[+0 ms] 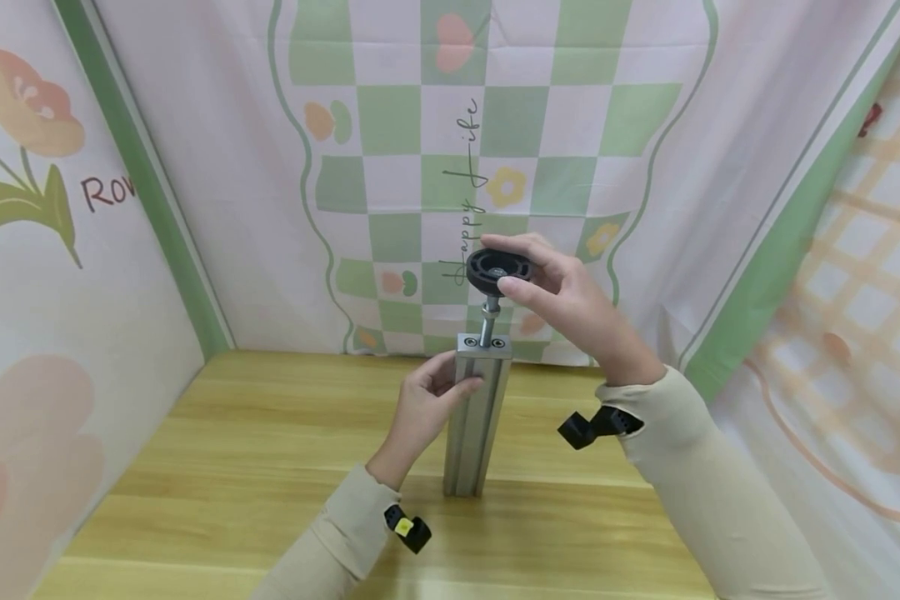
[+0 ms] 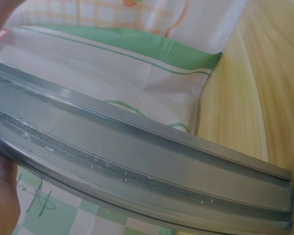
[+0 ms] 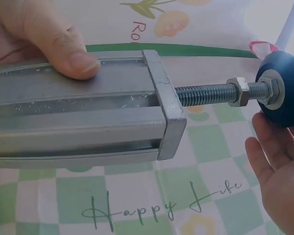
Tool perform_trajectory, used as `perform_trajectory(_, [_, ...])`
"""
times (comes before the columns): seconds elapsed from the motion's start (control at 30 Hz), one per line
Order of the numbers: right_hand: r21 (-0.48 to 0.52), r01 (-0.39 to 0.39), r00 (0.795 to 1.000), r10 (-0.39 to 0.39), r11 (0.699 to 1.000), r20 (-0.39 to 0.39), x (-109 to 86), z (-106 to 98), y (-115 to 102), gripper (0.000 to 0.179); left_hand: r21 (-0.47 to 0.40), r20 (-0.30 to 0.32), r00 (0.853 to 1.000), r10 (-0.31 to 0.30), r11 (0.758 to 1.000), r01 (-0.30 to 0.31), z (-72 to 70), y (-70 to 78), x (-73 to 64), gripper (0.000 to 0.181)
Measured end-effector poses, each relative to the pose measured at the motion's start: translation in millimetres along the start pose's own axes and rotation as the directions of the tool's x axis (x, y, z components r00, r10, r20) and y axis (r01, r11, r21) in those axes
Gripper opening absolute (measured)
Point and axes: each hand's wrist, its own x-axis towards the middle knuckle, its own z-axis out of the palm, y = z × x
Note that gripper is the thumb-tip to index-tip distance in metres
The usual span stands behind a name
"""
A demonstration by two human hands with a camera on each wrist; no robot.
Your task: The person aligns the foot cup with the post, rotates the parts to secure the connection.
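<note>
A grey aluminium profile (image 1: 468,433) stands upright on the wooden table, an end plate (image 3: 169,105) with two screw heads capping its top. My left hand (image 1: 423,404) grips the profile just below that plate, thumb across the near face and fingers around the left side. From the plate rises a threaded rod (image 3: 206,94) with a hex nut (image 3: 240,91) partway along it. On the rod's upper end sits a black round levelling foot (image 1: 480,279). My right hand (image 1: 566,296) holds this foot by its rim between thumb and fingers.
The wooden table (image 1: 270,450) reaches back to a hanging green-and-white checked cloth (image 1: 390,183). Printed cloths also hang on the left (image 1: 60,333) and right (image 1: 855,333). Black camera mounts sit on both wrists.
</note>
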Motion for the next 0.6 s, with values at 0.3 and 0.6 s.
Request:
perform_trajectory(0.3, [-0.306,-0.003,0.985,-0.050,0.952,-0.167,1.9,12.7,-6.4,0.050,0.003,0.000,1.000,0.009,1.000,-0.009,-0.1,0.9,-0.2,0.034])
perform_trajectory(0.6, [-0.492,-0.003,0.974,-0.108,0.870,-0.198,3.4,21.4,-11.8,0.053,0.011,0.004,1.000,0.016,1.000,-0.016,-0.3,1.8,-0.1,0.032])
